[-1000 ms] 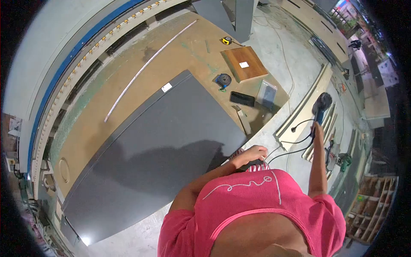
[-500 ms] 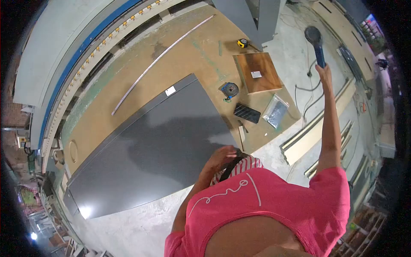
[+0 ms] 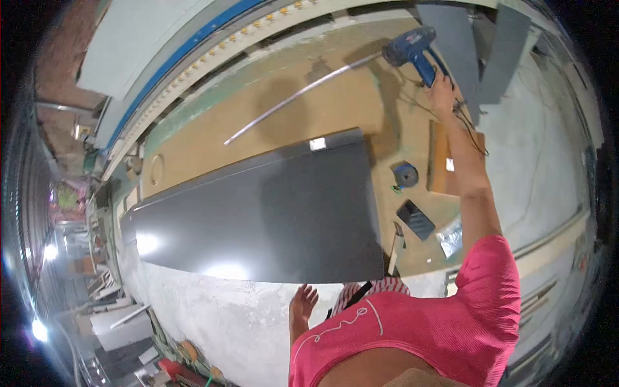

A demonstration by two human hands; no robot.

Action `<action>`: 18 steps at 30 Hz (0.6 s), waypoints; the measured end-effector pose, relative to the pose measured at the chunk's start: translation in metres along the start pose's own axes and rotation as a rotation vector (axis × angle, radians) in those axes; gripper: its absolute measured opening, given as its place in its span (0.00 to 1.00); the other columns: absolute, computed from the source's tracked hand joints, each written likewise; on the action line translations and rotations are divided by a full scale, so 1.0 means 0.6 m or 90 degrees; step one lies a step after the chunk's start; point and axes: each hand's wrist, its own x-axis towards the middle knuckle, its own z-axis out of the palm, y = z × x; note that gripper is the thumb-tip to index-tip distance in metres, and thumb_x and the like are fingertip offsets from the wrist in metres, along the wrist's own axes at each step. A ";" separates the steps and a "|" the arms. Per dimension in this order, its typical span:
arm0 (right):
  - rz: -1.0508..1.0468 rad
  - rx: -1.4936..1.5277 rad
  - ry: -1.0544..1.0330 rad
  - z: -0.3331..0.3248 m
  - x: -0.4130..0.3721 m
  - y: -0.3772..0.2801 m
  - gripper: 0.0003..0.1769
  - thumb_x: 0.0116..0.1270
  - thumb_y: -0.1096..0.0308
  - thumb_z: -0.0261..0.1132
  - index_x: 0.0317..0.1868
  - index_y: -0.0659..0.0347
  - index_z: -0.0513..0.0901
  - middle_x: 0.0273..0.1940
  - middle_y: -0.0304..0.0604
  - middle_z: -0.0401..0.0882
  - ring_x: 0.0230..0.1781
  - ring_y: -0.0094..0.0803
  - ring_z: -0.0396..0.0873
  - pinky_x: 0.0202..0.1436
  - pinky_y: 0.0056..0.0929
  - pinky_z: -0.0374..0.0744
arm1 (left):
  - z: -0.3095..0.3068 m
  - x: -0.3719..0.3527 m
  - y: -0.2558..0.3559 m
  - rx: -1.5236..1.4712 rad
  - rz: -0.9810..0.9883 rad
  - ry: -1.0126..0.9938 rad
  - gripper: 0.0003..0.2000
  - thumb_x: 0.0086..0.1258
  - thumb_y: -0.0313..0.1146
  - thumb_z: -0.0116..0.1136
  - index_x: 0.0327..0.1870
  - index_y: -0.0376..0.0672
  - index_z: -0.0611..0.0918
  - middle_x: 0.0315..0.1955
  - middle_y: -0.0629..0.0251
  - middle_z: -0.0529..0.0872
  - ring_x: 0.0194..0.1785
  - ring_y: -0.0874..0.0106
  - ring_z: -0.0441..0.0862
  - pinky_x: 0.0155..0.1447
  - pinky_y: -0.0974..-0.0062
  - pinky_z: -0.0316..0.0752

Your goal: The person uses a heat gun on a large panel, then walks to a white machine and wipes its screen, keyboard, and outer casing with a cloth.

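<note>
My right hand (image 3: 442,93) is wrapped around the handle of a blue corded heat gun (image 3: 410,46), held out over the far end of the tan work surface. Its head overlaps the end of a long thin pale strip (image 3: 296,95). Low at the front edge of a large dark grey panel (image 3: 309,213), my left hand (image 3: 303,302) has its fingers spread and holds nothing. A white label (image 3: 318,144) sits by the panel's far edge. My right forearm partly hides a brown wood-grain board (image 3: 440,161).
Right of the panel lie a round blue-and-black reel (image 3: 405,175), a black phone (image 3: 416,219), a clear plastic bag (image 3: 451,238) and a thin cutter-like tool (image 3: 398,237). Grey sheets (image 3: 454,45) stand at the far right. A long machine beam (image 3: 213,48) borders the far side.
The heat gun has swung left, from over the floor to above the strip's end. My left hand has dropped from my waist and its fingers have spread. My view has turned.
</note>
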 end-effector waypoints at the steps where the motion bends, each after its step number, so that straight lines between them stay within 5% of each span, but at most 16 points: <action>1: 0.002 0.007 -0.026 0.054 -0.006 -0.017 0.34 0.50 0.57 0.69 0.56 0.57 0.67 0.47 0.49 0.72 0.50 0.45 0.72 0.57 0.53 0.65 | -0.013 -0.008 -0.010 -0.012 -0.001 0.020 0.24 0.68 0.45 0.52 0.60 0.40 0.68 0.56 0.55 0.70 0.58 0.56 0.69 0.62 0.57 0.66; 8: -0.058 -0.002 -0.118 0.178 -0.059 -0.140 0.31 0.51 0.61 0.70 0.54 0.59 0.67 0.48 0.50 0.71 0.51 0.47 0.72 0.59 0.54 0.61 | -0.050 -0.080 -0.065 -0.104 -0.005 0.138 0.23 0.71 0.43 0.45 0.62 0.39 0.64 0.52 0.57 0.72 0.56 0.59 0.71 0.61 0.58 0.66; 11: -0.034 -0.021 -0.233 0.191 -0.085 -0.173 0.32 0.51 0.62 0.70 0.54 0.61 0.67 0.50 0.51 0.70 0.53 0.47 0.71 0.64 0.54 0.57 | -0.112 -0.071 -0.122 -0.229 -0.026 0.095 0.18 0.71 0.41 0.46 0.56 0.39 0.69 0.45 0.58 0.78 0.51 0.59 0.74 0.57 0.57 0.70; 14: -0.030 -0.034 -0.273 0.219 -0.112 -0.189 0.32 0.51 0.64 0.70 0.55 0.62 0.66 0.50 0.53 0.69 0.53 0.48 0.70 0.67 0.53 0.55 | -0.060 -0.116 -0.111 -0.254 -0.051 0.156 0.16 0.71 0.41 0.46 0.52 0.39 0.72 0.41 0.59 0.80 0.49 0.60 0.76 0.55 0.57 0.71; 18: -0.039 -0.054 -0.212 0.273 -0.150 -0.184 0.27 0.50 0.61 0.69 0.50 0.60 0.72 0.50 0.50 0.71 0.53 0.43 0.70 0.59 0.48 0.65 | -0.087 -0.122 -0.136 -0.286 -0.038 0.164 0.16 0.71 0.42 0.46 0.53 0.40 0.71 0.43 0.58 0.79 0.51 0.58 0.75 0.56 0.57 0.70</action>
